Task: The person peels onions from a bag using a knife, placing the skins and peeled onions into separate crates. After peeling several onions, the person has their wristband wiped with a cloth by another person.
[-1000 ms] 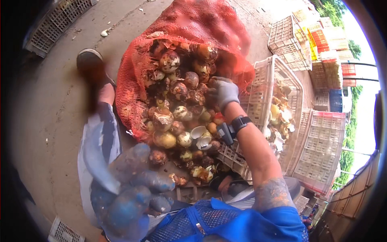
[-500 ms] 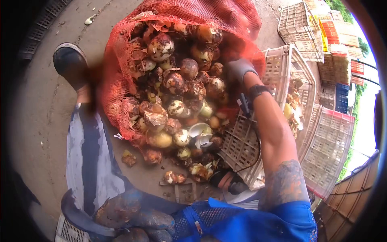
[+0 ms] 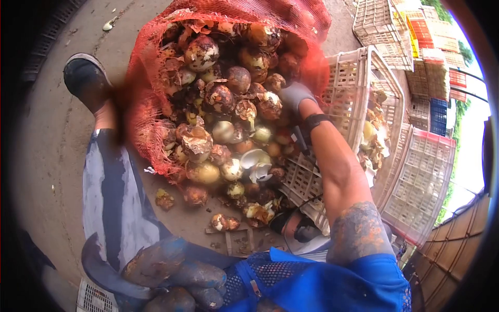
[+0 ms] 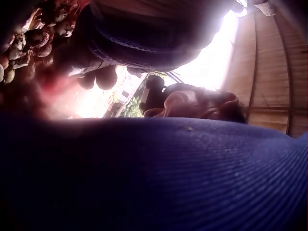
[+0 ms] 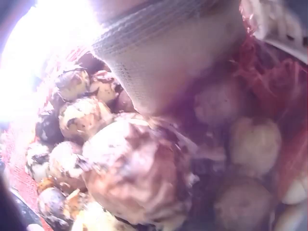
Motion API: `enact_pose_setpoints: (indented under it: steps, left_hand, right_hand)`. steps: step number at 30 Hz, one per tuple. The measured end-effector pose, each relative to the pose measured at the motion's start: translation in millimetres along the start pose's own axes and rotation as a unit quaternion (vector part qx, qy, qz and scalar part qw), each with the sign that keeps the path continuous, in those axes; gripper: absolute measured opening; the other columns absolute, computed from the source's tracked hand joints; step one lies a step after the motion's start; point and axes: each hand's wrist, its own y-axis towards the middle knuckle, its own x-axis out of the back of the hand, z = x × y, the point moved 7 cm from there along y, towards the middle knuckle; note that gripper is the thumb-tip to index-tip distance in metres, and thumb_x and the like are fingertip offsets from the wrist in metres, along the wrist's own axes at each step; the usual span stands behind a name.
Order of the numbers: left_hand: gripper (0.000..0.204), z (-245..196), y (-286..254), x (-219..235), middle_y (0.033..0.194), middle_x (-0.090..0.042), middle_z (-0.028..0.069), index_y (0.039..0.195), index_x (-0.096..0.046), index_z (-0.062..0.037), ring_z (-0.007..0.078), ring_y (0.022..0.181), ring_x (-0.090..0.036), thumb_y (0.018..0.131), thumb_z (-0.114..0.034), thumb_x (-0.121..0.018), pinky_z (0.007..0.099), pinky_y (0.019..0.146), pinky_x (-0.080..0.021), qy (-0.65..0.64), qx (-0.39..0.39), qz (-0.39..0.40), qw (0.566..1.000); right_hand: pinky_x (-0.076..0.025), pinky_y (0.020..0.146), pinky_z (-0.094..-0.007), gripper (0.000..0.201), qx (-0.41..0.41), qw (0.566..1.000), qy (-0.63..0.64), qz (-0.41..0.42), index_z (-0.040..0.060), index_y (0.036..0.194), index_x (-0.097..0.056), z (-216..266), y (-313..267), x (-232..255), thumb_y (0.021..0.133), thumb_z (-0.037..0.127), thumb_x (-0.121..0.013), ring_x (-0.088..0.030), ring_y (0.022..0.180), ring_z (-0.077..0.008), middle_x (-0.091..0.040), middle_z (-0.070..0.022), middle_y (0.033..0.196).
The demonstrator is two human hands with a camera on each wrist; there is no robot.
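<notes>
A red mesh sack (image 3: 148, 67) lies with its mouth toward the person, and onions (image 3: 202, 52) with dry, peeling skins spill from it. My right hand (image 3: 297, 98), in a pale knit glove, reaches among the onions at the sack's right side. Its fingers are hidden there, and I cannot tell whether they hold an onion. In the right wrist view the glove (image 5: 159, 62) is right above a large onion (image 5: 139, 168). Low by the lap, my left hand (image 3: 171, 273), in a stained coated glove, grips a knife whose curved blade (image 3: 101, 265) points left; its handle is hidden.
A white plastic crate (image 3: 345, 83) holding onion peels (image 3: 374, 130) stands right of the sack. More crates (image 3: 416, 182) are stacked behind it. Loose onion pieces (image 3: 224, 222) lie on the concrete floor near the legs. The left shoe (image 3: 86, 80) is beside the sack.
My left hand has drawn down toward the lap with the knife. My right hand went deeper into the sack's right side, then shifted slightly left. The head view has shifted a little.
</notes>
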Motion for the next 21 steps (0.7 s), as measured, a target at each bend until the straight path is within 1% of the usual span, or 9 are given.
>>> enact_pose_setpoints:
  steps: [5, 7, 8, 9, 12, 13, 16, 19, 21]
  left_hand:
    - [0.069, 5.2, -9.6, -16.0, 0.095, -0.076, 0.0234, 0.150, -0.046, 0.0052, 0.0212, 0.049, -0.066, 0.085, -0.006, -0.066, 0.0304, 0.041, -0.052, 0.001, 0.026, 0.026, 0.999]
    - [0.069, 4.5, -17.3, -21.9, 0.095, -0.076, 0.0234, 0.150, -0.045, 0.0051, 0.0212, 0.049, -0.066, 0.085, -0.006, -0.066, 0.0304, 0.041, -0.052, 0.002, 0.038, 0.035, 0.999]
    - [0.070, 5.7, -21.6, -26.5, 0.095, -0.076, 0.0235, 0.150, -0.045, 0.0051, 0.0213, 0.049, -0.066, 0.085, -0.006, -0.066, 0.0304, 0.041, -0.052, 0.004, 0.042, 0.041, 0.998]
    - [0.070, 6.0, -25.6, -30.6, 0.095, -0.076, 0.0235, 0.151, -0.045, 0.0051, 0.0213, 0.049, -0.066, 0.085, -0.006, -0.066, 0.0304, 0.041, -0.052, 0.004, 0.046, 0.046, 0.998]
    - [0.071, 9.2, -34.4, -46.0, 0.096, -0.076, 0.0236, 0.151, -0.044, 0.0050, 0.0214, 0.049, -0.066, 0.085, -0.005, -0.066, 0.0304, 0.041, -0.052, 0.009, 0.055, 0.072, 0.996]
    - [0.083, 11.4, -33.0, -47.7, 0.103, -0.075, 0.0237, 0.158, -0.033, 0.0020, 0.0208, 0.053, -0.068, 0.082, -0.001, -0.067, 0.0285, 0.042, -0.052, 0.081, 0.138, 0.132, 0.978]
    - [0.078, 14.5, -35.1, -57.1, 0.131, -0.066, 0.0168, 0.159, -0.038, 0.0026, 0.0137, 0.100, -0.069, 0.086, 0.006, -0.064, 0.0270, 0.085, -0.058, 0.098, 0.019, 0.217, 0.971]
    - [0.079, 25.9, -34.9, -73.0, 0.131, -0.067, 0.0154, 0.160, -0.037, -0.0010, 0.0119, 0.095, -0.070, 0.086, -0.004, -0.066, 0.0194, 0.062, -0.054, 0.125, -0.095, 0.277, 0.948]
    - [0.080, 31.3, -45.8, -93.6, 0.132, -0.066, 0.0128, 0.161, -0.037, -0.0018, 0.0108, 0.095, -0.068, 0.086, -0.006, -0.066, 0.0196, 0.066, -0.054, 0.076, -0.124, 0.327, 0.934]
  right_hand:
    - [-0.056, 0.101, -0.0416, 0.053, 0.177, 0.952, -0.236, 0.075, 0.0007, 0.119, -0.075, 41.2, -75.3, 36.0, 0.090, 0.044, -0.068, -0.070, 0.121, -0.0386, -0.073, -0.0219, 0.126]
    - [-0.059, 0.092, -0.0401, 0.043, 0.101, 0.974, 0.198, -0.047, 0.0050, 0.110, -0.077, 6.6, -53.4, 39.1, 0.092, 0.043, -0.068, -0.076, 0.103, -0.0360, -0.078, -0.0161, 0.111]
    - [-0.058, 0.093, -0.0419, 0.040, -0.034, 0.796, 0.604, 0.030, 0.0078, 0.113, -0.076, -2.5, -99.4, 32.4, 0.094, 0.041, -0.066, -0.075, 0.098, -0.0304, -0.078, -0.0114, 0.108]
    - [-0.058, 0.093, -0.0419, 0.040, -0.030, 0.795, 0.606, 0.031, 0.0078, 0.113, -0.076, -2.1, -96.0, 25.9, 0.094, 0.041, -0.066, -0.075, 0.098, -0.0304, -0.078, -0.0114, 0.108]
    - [-0.054, 0.102, -0.0471, 0.043, 0.136, 0.512, 0.838, 0.130, 0.0040, 0.130, -0.066, 28.2, -110.0, 27.7, 0.098, 0.032, -0.063, -0.069, 0.110, -0.0278, -0.072, -0.0129, 0.122]
    - [-0.054, 0.102, -0.0471, 0.043, 0.148, 0.507, 0.839, 0.130, 0.0040, 0.130, -0.066, 36.0, -123.9, 33.7, 0.098, 0.032, -0.063, -0.069, 0.110, -0.0278, -0.072, -0.0129, 0.122]
    - [-0.054, 0.104, -0.0455, 0.045, 0.349, 0.565, 0.743, 0.082, 0.0000, 0.135, -0.062, 64.7, -201.3, 83.8, 0.099, 0.026, -0.064, -0.069, 0.110, -0.0281, -0.071, -0.0139, 0.125]
    - [-0.053, 0.102, -0.0342, 0.059, 0.369, 0.693, 0.617, 0.051, -0.0064, 0.143, -0.056, 80.1, -342.2, 124.7, 0.097, 0.028, -0.069, -0.068, 0.110, -0.0223, -0.071, -0.0157, 0.123]
    - [-0.051, 0.102, -0.0299, 0.068, 0.358, 0.659, 0.659, 0.050, -0.0067, 0.146, -0.054, 79.6, -416.2, 123.1, 0.093, 0.033, -0.073, -0.066, 0.114, -0.0201, -0.068, -0.0147, 0.129]
